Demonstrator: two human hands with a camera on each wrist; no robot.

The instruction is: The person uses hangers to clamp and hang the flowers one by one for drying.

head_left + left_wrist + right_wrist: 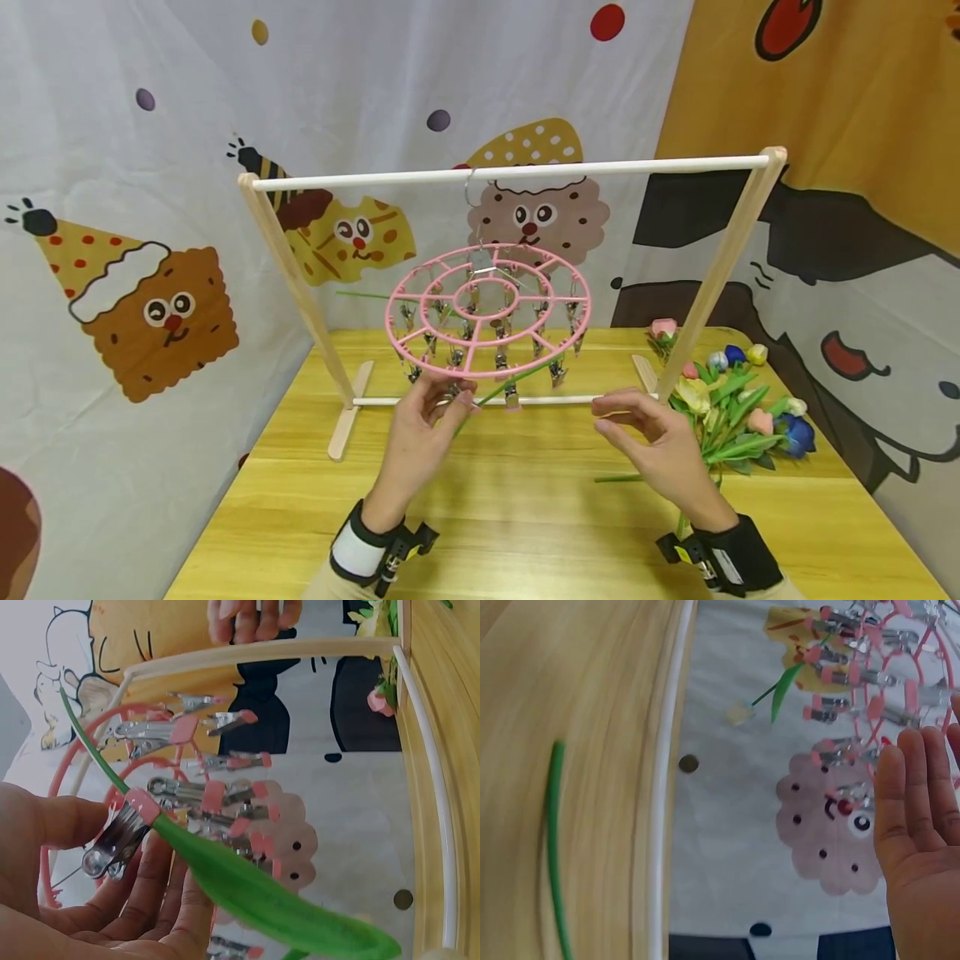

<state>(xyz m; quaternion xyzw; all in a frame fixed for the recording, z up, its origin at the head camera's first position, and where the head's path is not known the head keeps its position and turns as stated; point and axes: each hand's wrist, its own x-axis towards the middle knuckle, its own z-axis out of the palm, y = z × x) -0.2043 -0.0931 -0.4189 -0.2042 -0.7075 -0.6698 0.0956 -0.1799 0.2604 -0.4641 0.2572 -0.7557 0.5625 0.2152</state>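
Note:
A pink round clip hanger (487, 343) hangs by its hook from the white rail, with several metal clips below its rings. At its near edge is my left hand (423, 425), thumb and fingers loosely around a metal clip (116, 840) with pink tips. That clip bites a green stem (101, 763), from which a long leaf (247, 889) slants down; no blossom shows in the left wrist view. My right hand (656, 446) hovers apart from the hanger, to its right, fingers slightly bent and holding nothing. In the right wrist view a pale blossom (739, 714) hangs blurred below the clips.
A wooden stand with a white top rail (600, 169) and a white lower bar (562, 400) rises from the wooden table (525, 517). Artificial flowers (738, 408) lie at the right, one green stem (618, 479) jutting left. A printed cloth (375, 83) hangs behind.

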